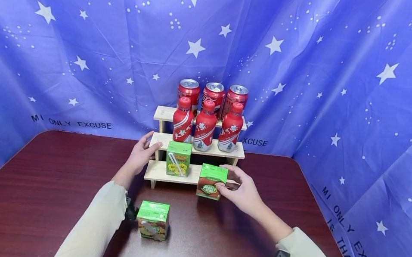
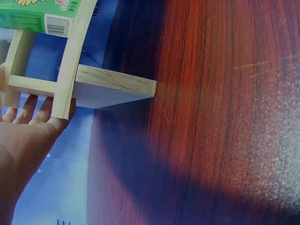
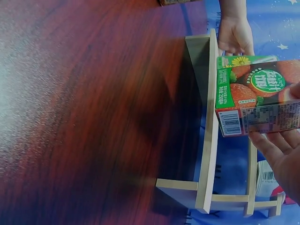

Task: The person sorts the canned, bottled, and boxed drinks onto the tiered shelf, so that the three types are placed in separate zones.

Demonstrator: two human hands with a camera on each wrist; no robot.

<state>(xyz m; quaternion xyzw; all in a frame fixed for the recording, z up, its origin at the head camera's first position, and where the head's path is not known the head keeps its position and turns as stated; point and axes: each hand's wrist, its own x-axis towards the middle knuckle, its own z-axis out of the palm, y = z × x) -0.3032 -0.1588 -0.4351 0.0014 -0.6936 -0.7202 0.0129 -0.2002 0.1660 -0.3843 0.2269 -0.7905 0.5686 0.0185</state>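
Note:
A three-tier wooden shelf stand (image 1: pixel 166 178) stands at the back of the table. My left hand (image 1: pixel 141 154) grips its left side at the middle tier, thumb on top; in the left wrist view the fingers reach behind the wood. My right hand (image 1: pixel 242 192) pinches a juice box (image 3: pixel 253 101) with a green top and red fruit printed on it, at the front of the bottom tier. Whether the box touches that tier I cannot tell. On the bottom tier's left part stands a green drink box (image 1: pixel 178 159) with yellow flowers and a straw.
Three red bottles (image 1: pixel 205 129) stand on the middle tier and three red cans (image 1: pixel 189 88) on the top one. Another green-topped juice box (image 1: pixel 153 221) stands on the dark red table (image 1: pixel 78 181) near my left forearm. A blue starry curtain (image 1: pixel 122 48) hangs behind.

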